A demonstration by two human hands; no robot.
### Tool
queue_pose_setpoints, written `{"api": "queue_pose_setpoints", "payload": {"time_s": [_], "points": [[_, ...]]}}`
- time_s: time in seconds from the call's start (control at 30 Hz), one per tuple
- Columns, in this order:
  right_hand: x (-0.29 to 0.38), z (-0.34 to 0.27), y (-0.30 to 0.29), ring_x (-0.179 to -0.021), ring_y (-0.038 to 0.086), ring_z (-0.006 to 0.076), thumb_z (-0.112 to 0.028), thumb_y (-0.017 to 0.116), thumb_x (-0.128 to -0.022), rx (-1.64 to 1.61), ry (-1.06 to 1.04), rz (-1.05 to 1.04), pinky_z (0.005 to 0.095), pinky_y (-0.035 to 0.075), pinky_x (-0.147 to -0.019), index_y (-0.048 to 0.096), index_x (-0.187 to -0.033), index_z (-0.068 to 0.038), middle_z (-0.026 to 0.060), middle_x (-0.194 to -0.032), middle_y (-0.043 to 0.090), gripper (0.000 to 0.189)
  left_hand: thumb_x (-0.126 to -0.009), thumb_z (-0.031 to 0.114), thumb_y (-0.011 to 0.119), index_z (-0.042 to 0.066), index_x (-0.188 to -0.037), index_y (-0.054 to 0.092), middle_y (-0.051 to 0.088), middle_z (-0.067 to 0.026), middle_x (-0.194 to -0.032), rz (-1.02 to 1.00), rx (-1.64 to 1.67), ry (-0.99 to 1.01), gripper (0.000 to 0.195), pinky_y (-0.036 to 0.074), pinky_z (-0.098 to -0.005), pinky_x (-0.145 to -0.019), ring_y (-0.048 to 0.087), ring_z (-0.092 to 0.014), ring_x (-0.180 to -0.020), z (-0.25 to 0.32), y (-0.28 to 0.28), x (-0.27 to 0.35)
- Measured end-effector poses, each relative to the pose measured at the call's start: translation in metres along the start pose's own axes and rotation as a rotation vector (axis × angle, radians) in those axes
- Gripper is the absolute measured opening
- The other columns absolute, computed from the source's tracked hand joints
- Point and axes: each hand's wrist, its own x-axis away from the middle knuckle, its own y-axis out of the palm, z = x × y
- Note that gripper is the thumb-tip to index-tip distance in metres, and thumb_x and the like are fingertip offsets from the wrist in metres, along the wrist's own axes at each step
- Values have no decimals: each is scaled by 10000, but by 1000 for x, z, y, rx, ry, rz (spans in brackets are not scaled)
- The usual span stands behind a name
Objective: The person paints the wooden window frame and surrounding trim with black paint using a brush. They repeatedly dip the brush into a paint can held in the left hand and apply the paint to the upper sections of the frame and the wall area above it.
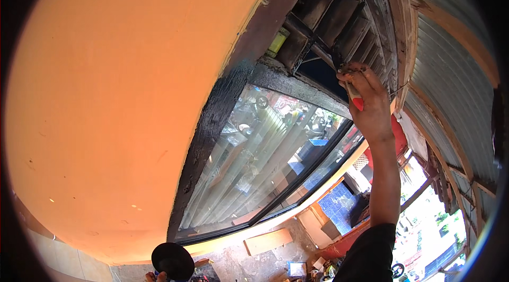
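My right hand point(368, 95) is raised to the wooden lattice point(326, 15) above the window. It grips a paintbrush point(352, 93) with a red-tipped handle, whose dark bristle end is against a slat. At the bottom of the view, my left hand point(156, 277) shows only its fingertips, at the edge of a round black container point(173, 261). The dark-coated wooden window frame point(212, 119) borders the glass pane point(254, 154); its upper crosspiece point(294, 83) looks greyer and uneven. A yellow-green object point(277, 42) sits in one lattice opening.
An orange wall point(111, 103) fills the left side. Corrugated metal roofing point(445, 59) on wooden beams hangs at the right. Below lie a board point(268, 241) and scattered items on the concrete floor point(234, 262), near a blue-tiled surface point(336, 206).
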Motion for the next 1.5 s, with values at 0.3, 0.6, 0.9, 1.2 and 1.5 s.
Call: {"api": "queue_pose_setpoints", "payload": {"time_s": [0.3, 0.6, 0.9, 1.2, 1.5], "points": [[1, -2, -2, -1041, 653, 300, 214, 631, -633, -107, -7, 73, 361, 570, -866, 659, -1016, -16, 125, -1127, 612, 448, -962, 434, 544, 102, -1107, 492, 545, -67, -1088, 5, -91, 76, 366, 453, -349, -797, 520, -201, -973, 34, 10, 22], [-11, 10, -18, -929, 660, 284, 88, 637, -815, -179, 45, 200, 342, 523, -835, 686, -990, -19, 133, -1020, 646, 211, -929, 377, 647, 107, -1059, 460, 627, -74, -1058, -42, 275, 74, 353, 478, -406, -810, 597, -206, -968, 9, 14, -6], [88, -38, 3, -862, 692, 219, -2, 738, -806, -639, 197, 269, 300, 556, -750, 677, -949, -57, 94, -940, 679, 165, -901, 489, 638, 149, -1136, 407, 594, -60, -1126, -44, 130, 8, 474, 461, -431, -745, 557, -232, -1032, 35, 11, -16], [230, -125, 60, -859, 689, 201, 38, 760, -783, -1209, 692, 186, 296, 539, -740, 678, -931, -22, 90, -942, 676, 180, -873, 601, 628, 191, -1214, 353, 562, -47, -1195, -5, 65, 26, 600, 444, -455, -680, 518, -258, -1097, 42, 0, -16], [331, -182, 108, -779, 674, 180, 47, 667, -850, -1739, 1178, 120, 301, 555, -707, 616, -965, 34, 105, -902, 658, 127, -878, 647, 565, 173, -1228, 414, 576, -86, -1078, -197, 50, -49, 609, 444, -419, -453, 570, -231, -920, -10, -24, -61]]}}
